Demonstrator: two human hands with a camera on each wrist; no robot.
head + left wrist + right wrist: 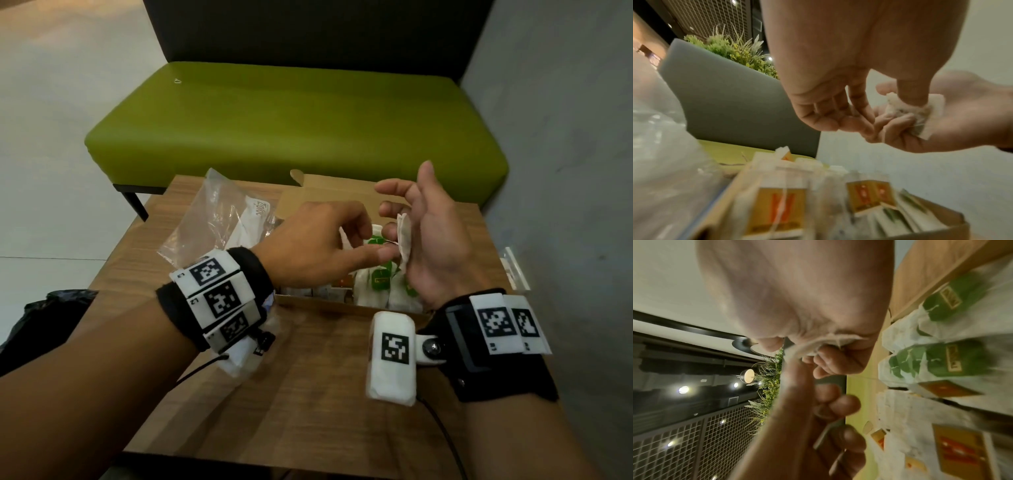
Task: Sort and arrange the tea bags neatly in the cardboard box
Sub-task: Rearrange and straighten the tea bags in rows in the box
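Observation:
An open cardboard box (342,306) stands on the wooden table (308,394). It holds rows of tea bags, green-tagged ones (380,279) on the right and orange-tagged ones (777,209) on the left. Above the box, my right hand (428,240) is turned palm-left, with one white tea bag (405,240) against the palm. Its lower fingers (892,128) curl round that bag while the upper fingers stay spread. My left hand (329,240) reaches across. Its thumb (910,92) presses on the bag, and its other fingers are curled beside the right hand's fingers.
A crumpled clear plastic bag (212,219) lies on the table left of the box. A small clear packet (513,270) sits at the table's right edge by the grey wall. A green bench (291,120) stands behind the table, and a black bag (44,315) lies on the floor at left.

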